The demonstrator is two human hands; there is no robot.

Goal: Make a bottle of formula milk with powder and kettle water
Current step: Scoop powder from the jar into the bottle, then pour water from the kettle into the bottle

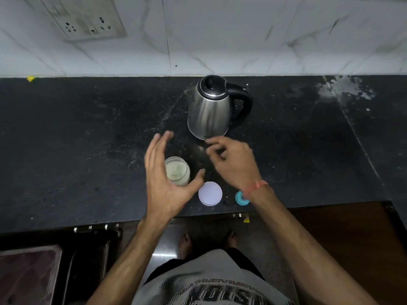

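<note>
Left hand [164,183] is spread wide, fingers straight and thumb splayed, cupped round the open bottle [177,171] from its left side; whether the palm touches the glass cannot be told, and no grip is closed. Right hand [231,160] hovers just in front of the kettle base, fingers loosely curled and holding nothing. Taking the scene by size: the black countertop [88,139] carries everything; the steel kettle [210,108] stands upright at the back with lid down, spout to the left, handle to the right. The bottle stands upright near the front edge, uncapped, with a pale content inside that appears to be powder, possibly wetted; this cannot be confirmed. Just right of it lies a white round lid [210,193], and further right a small teal cap [240,198], partly hidden under the right wrist. In my judgement the filling step is in hand: the next move calls for the right hand to reach round to the kettle handle while the left steadies the bottle. Nothing stands between kettle and bottle. A white spill [345,90] marks the far right of the counter, well apart.
</note>
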